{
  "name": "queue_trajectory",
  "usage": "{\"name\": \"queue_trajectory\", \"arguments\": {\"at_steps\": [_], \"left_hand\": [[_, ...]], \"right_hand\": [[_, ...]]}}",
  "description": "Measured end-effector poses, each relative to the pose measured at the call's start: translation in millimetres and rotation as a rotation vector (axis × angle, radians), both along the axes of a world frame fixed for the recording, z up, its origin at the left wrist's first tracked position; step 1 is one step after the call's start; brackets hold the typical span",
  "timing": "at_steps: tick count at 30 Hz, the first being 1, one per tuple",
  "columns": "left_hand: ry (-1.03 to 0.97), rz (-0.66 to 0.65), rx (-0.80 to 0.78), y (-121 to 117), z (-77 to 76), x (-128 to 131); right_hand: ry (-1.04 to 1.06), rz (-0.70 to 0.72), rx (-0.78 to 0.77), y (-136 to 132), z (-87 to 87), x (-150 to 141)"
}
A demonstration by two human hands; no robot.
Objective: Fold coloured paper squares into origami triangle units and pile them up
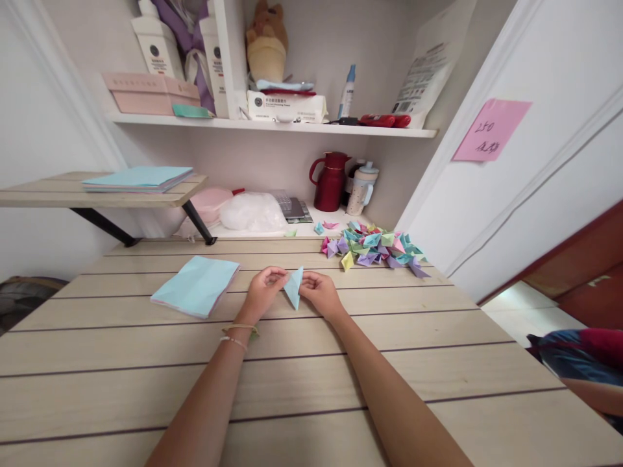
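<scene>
A light blue piece of folded paper (294,288), pointed at top and bottom, is held upright just above the wooden table (418,363). My left hand (265,290) pinches its left edge between thumb and fingers. On the opposite side my right hand (321,292) grips it, with its fingers curled and partly hidden behind the paper. To the left lies a stack of light blue paper sheets (195,285). A heap of small folded paper pieces (372,245) in many colours sits at the back right, with a yellow folded piece (347,261) at its near edge.
A raised wooden shelf (43,188) on black legs bears more paper sheets (139,176) at the left. Behind the table stand a red thermos jug (331,181), a pale cup (363,188) and a white plastic bag (254,211). Part of a person (584,357) shows at the right edge.
</scene>
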State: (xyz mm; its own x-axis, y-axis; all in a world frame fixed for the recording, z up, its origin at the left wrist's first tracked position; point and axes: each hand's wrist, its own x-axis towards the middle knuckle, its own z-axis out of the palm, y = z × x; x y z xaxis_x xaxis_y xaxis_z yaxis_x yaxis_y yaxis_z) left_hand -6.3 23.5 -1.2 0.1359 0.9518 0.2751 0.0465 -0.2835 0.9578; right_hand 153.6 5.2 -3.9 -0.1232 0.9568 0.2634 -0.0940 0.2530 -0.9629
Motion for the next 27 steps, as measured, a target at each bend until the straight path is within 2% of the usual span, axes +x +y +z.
{"name": "queue_trajectory", "arguments": {"at_steps": [5, 8, 18, 23, 27], "left_hand": [[0.114, 0.010, 0.069, -4, -0.3, 5], [0.185, -0.027, 0.107, -9, 1.8, 7], [0.316, -0.080, 0.138, -14, 4.6, 12], [0.309, -0.072, 0.165, -13, 2.2, 13], [0.220, -0.074, 0.111, -10, -0.8, 12]], "right_hand": [[-0.130, -0.262, 0.029, 0, -0.1, 1], [-0.211, -0.349, 0.087, -1, -0.1, 1], [-0.465, -0.439, 0.315, -4, 1.0, -3], [-0.495, -0.468, 0.240, -5, 0.9, -6], [-0.373, -0.455, 0.165, -3, -1.3, -3]]}}
